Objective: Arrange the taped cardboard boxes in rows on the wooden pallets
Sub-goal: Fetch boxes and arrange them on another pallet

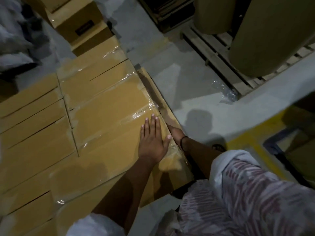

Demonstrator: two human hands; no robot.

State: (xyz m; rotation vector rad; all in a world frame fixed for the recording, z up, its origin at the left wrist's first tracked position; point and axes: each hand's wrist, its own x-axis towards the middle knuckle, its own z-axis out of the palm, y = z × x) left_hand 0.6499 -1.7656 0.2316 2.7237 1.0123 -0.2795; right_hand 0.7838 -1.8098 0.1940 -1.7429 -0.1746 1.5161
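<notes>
Pressing a taped cardboard box (pixel 110 116) into place at the row's outer edge, the left hand (pixel 151 142) lies flat and open on its top. The right hand (pixel 174 132) reaches down the box's side, fingers hidden, its hold impossible to tell. Next, probably, comes a square inward shove to seat it flush against the neighbouring boxes (pixel 34 125).

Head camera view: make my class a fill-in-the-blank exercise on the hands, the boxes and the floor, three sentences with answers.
1. The left hand lies flat on the ____ of a taped cardboard box.
2. The right hand, down at that box's side, has a dark band around its ____.
3. The painted line on the grey floor is ____.

Missing words: top; wrist; yellow.
</notes>
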